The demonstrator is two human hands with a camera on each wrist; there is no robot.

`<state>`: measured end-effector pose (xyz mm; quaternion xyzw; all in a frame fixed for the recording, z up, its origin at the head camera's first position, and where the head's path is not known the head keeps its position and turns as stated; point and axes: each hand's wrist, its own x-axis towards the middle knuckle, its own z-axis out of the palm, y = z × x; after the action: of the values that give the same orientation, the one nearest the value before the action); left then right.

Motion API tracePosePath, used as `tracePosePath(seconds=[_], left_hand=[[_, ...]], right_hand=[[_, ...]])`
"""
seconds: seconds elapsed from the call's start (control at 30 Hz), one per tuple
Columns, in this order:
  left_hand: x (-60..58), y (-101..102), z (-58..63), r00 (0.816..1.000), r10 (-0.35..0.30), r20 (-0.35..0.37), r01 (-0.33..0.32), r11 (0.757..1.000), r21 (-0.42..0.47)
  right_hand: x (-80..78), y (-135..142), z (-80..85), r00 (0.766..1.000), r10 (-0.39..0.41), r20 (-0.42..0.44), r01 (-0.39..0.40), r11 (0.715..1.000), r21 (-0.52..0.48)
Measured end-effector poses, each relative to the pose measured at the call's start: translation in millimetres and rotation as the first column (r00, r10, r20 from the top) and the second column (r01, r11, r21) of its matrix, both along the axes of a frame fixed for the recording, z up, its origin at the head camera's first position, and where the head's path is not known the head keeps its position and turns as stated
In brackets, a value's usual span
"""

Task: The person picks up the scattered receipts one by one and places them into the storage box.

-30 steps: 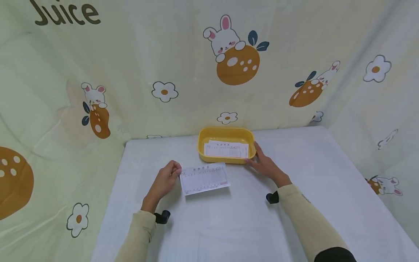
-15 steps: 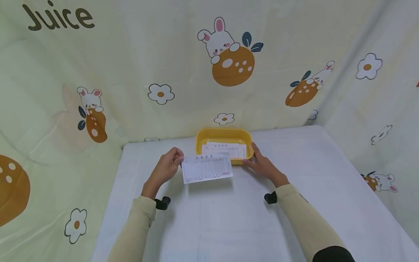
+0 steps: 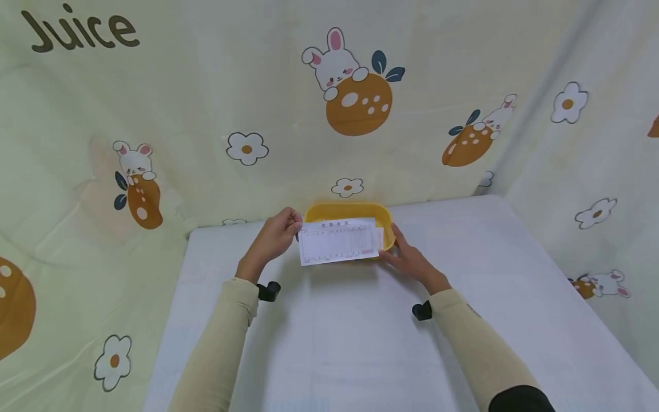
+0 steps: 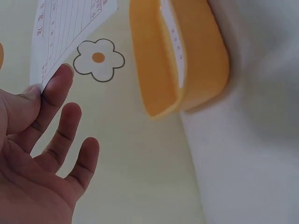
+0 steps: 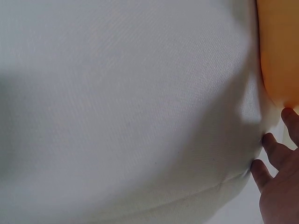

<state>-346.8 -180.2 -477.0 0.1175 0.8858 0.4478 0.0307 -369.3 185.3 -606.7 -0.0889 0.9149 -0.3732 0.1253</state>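
My left hand [image 3: 273,237] pinches a white printed form slip [image 3: 337,243] by its left end, between thumb and forefinger. In the left wrist view its other fingers are spread apart and loosely bent. The slip is raised, slightly tilted, and overlaps the front of a yellow tray [image 3: 345,209] in the head view. Inside the tray lie other printed slips [image 4: 175,46], mostly hidden behind the held one. My right hand [image 3: 412,263] touches the tray's front right corner, thumb at the front and extended fingers along the side. Its fingertips [image 5: 287,112] meet the tray's wall in the right wrist view.
The tray stands at the back edge of a table covered with a white cloth [image 3: 350,343]. Right behind it hangs a pale curtain [image 3: 283,86] printed with rabbits and flowers, which also closes off both sides.
My left hand has carried the slip forward and to the right, from in front of the tray to over its front part. The right hand stays at the tray's corner.
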Motion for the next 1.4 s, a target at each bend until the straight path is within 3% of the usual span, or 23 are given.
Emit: tracePosePath(seconds=[0.37, 0.73, 1.13, 1.4], left_hand=[[-31.6, 27, 3.3, 0.995, -0.007, 0.099, 0.006, 1.000, 0.005], [-53.0, 38, 3.7, 0.994, 0.018, 0.103, -0.013, 0.999, -0.045], [-63.9, 47, -7.0, 0.993, 0.044, 0.109, -0.044, 0.999, 0.005], [-63.9, 49, -17.2, 0.993, 0.047, 0.105, -0.047, 0.999, -0.002]], right_hand=[[4.5, 1, -1.2, 0.999, -0.028, 0.015, 0.028, 1.000, 0.012], [9.1, 0, -0.4, 0.999, -0.034, 0.034, 0.034, 0.999, 0.002], [12.3, 2, -1.2, 0.998, -0.052, 0.032, 0.052, 0.999, -0.007], [11.7, 2, -2.3, 0.998, -0.052, 0.025, 0.052, 0.999, -0.015]])
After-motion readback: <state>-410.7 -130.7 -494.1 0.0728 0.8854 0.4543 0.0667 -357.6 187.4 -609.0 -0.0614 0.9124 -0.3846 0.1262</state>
